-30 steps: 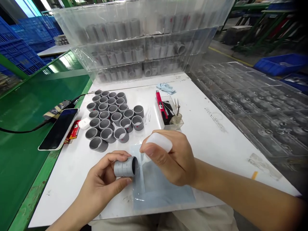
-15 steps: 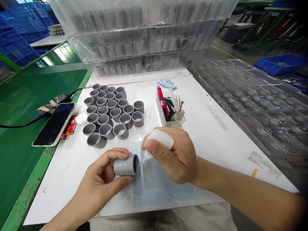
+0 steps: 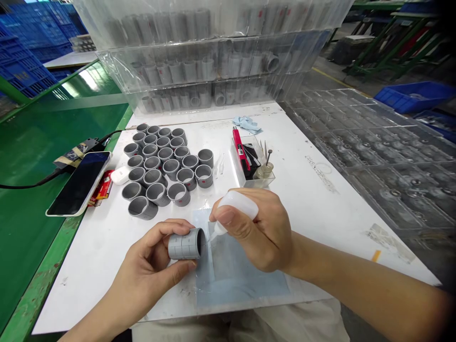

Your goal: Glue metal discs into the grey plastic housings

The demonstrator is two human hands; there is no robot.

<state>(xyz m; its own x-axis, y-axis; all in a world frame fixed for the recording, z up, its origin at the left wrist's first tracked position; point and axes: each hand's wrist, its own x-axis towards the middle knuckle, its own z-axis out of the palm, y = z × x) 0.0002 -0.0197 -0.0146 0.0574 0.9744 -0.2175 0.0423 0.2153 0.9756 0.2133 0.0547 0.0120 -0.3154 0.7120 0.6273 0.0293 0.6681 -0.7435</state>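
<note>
My left hand [image 3: 153, 266] grips a short grey cylindrical sleeve [image 3: 183, 245] between thumb and fingers, its open end turned to the right. A white squeeze bottle [image 3: 240, 205] is wrapped in my right hand [image 3: 263, 232], tilted down to the left. Its thin nozzle tip [image 3: 213, 234] is right at the sleeve's open end; whether it touches the rim I cannot tell. Beneath both hands lies a light blue sheet [image 3: 245, 289] with a greyish patch. Several more grey sleeves [image 3: 156, 194] stand upright in a group beyond my left hand.
A small clear box [image 3: 238, 171] holds a red cutter [image 3: 241, 149] and a glass jar [image 3: 264, 170]. Stacked clear bins [image 3: 213, 61] line the table's back. A phone [image 3: 80, 185] lies at the left edge. Clear trays [image 3: 377, 156] are on the right; a crumpled blue cloth [image 3: 247, 124] lies behind.
Almost nothing differs. Both hands keep the same hold on the sleeve and the bottle, with the nozzle still at the sleeve's open end; the view has shifted very slightly.
</note>
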